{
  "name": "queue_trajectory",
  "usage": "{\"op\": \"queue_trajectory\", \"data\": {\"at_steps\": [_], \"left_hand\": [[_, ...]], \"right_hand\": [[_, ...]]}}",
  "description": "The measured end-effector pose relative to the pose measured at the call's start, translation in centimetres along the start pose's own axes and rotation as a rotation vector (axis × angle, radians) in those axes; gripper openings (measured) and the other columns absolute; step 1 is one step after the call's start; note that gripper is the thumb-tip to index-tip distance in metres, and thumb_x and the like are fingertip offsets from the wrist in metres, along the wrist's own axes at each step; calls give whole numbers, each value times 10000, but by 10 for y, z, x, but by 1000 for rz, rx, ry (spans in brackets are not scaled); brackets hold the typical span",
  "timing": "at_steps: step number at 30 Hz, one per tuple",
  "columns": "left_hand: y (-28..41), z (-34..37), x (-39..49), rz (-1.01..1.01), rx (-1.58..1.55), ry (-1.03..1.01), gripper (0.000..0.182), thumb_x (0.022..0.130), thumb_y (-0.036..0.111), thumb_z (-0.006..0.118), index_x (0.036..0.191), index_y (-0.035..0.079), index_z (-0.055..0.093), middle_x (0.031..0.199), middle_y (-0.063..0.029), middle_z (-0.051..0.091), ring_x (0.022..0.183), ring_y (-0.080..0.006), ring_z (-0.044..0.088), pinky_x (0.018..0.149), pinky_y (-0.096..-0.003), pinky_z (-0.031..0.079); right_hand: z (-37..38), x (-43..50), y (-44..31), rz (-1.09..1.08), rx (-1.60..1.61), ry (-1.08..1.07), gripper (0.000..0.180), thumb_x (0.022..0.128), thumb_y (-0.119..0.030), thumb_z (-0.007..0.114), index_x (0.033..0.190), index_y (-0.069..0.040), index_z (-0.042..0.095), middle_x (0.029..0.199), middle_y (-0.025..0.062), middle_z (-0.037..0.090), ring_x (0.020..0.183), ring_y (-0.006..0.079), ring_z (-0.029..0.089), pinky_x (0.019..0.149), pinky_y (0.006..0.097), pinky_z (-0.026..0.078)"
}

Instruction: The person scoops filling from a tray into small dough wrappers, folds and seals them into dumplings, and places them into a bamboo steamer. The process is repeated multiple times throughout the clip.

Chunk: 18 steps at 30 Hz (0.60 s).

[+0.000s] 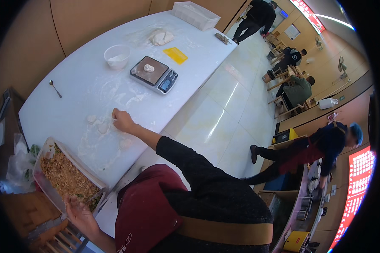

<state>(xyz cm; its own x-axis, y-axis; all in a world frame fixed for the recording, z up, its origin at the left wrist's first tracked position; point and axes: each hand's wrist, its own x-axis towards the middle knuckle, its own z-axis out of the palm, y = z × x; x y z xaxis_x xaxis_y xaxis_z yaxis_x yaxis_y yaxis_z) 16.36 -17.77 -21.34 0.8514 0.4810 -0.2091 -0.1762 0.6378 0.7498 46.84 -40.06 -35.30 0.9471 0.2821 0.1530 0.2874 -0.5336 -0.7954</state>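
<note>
My right hand is above the floured white table, its fingers curled. Whether it holds anything is hidden. Beside it lie small pale dough pieces: one dough lump, a flattened dough piece and a dough round. My left hand is palm up with its fingers apart, at the near rim of a white plastic tub of chopped filling. A digital kitchen scale bears a small dough ball.
Farther along the table are a clear plastic bowl, a yellow dough scraper, a large dough mass and a white plastic crate. A small spoon lies left. A co-worker stands at a counter; several other people are beyond.
</note>
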Motion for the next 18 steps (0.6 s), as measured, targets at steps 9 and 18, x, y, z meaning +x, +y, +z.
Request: {"op": "queue_trajectory", "data": {"at_steps": [9,18], "left_hand": [[12,45,9,120,479,-172,565,925,284,426,1390,-9,294,1432,-203,309,1340,-303,287,1095,-450,205],[10,24,22,159,196,-48,489,990,234,327,1400,-14,231,1410,-152,309,1319,-235,287,1086,-367,248]], "right_hand": [[-18,-39,-163,123,871,-150,352,754,15,682,1085,-7,565,798,33,577,737,81,549,633,212,460],[44,-104,-268,7,735,-457,395,830,-13,619,1207,28,508,1088,152,612,1018,167,578,863,278,475]]}}
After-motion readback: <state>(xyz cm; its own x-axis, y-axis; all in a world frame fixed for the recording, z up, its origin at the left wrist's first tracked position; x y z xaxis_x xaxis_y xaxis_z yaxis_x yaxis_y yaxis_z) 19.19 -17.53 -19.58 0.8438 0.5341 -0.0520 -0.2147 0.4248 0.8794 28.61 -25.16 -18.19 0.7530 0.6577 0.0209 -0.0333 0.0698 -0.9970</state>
